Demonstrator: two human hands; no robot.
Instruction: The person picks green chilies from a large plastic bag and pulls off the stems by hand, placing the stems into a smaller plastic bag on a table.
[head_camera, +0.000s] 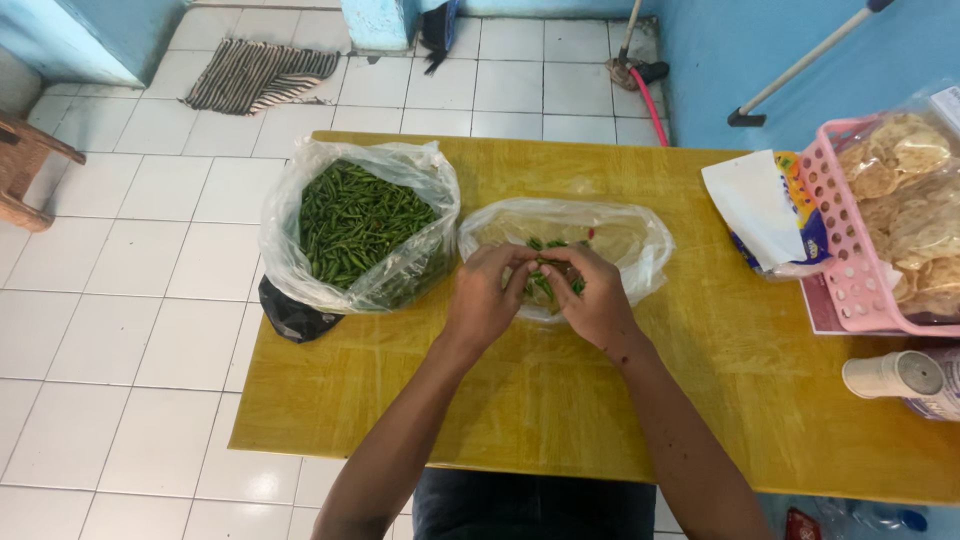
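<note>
A small bunch of green chillies sits pinched between both hands, over the open mouth of a nearly empty clear plastic bag near the middle of the yellow worktop. The chillies lie mostly from 12 to 6 o'clock, their tips pointing away from the person, and they are hemmed in on both sides, so neither hand is nearer than the other. The left hand closes on them from 9 o'clock, fingers curled and pressed together around the stems. The right hand meets it from 3 o'clock, its fingertips also pinching the bunch; the two sets of fingers touch. A few loose chillies and one red bit lie in the bag just beyond the fingers, at 12 o'clock. Out at 10 o'clock stands a second, fuller bag of green chillies, just beside the first. Well apart at 3 o'clock is a pink basket of crackers.
</note>
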